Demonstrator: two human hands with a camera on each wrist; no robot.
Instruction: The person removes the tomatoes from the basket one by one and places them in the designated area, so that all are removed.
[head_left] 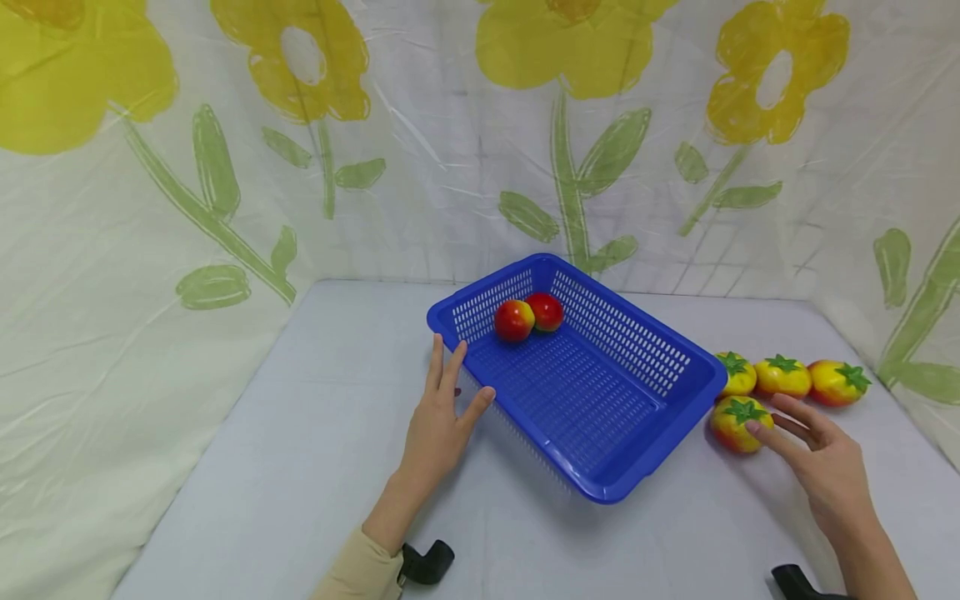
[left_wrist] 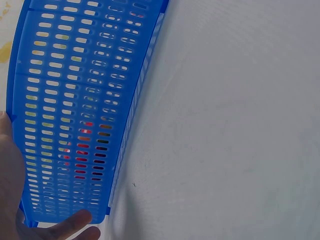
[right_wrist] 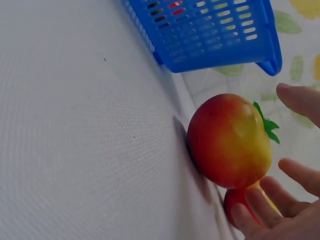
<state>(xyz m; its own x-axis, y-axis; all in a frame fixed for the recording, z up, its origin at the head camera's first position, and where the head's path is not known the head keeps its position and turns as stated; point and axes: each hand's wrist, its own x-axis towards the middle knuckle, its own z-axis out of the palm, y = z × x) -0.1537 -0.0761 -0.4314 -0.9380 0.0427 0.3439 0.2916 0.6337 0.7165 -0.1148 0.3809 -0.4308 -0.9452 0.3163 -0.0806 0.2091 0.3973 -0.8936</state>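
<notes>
A blue plastic basket (head_left: 577, 392) sits turned at an angle in the middle of the table, two red-and-yellow fruits (head_left: 514, 321) in its far left corner. My left hand (head_left: 438, 425) is spread at the basket's left side, fingers straight, thumb tip by the rim; the left wrist view shows its fingertips (left_wrist: 80, 220) near the slotted wall's lower end. Off the basket's right corner lies a yellow-and-red persimmon-like fruit (head_left: 738, 427) with a green leafy top. Around its right side, thumb and fingers apart, is my right hand (head_left: 828, 467); the right wrist view shows space between fingers and fruit (right_wrist: 230, 140).
Behind the near fruit, a row of similar leafy-topped fruits (head_left: 783, 377) runs to the right. A white sheet painted with yellow flowers (head_left: 570, 167) hangs along the table's back and sides. Pale cloth covers the table (head_left: 300, 467). Black wrist mounts (head_left: 429, 563) show by both wrists.
</notes>
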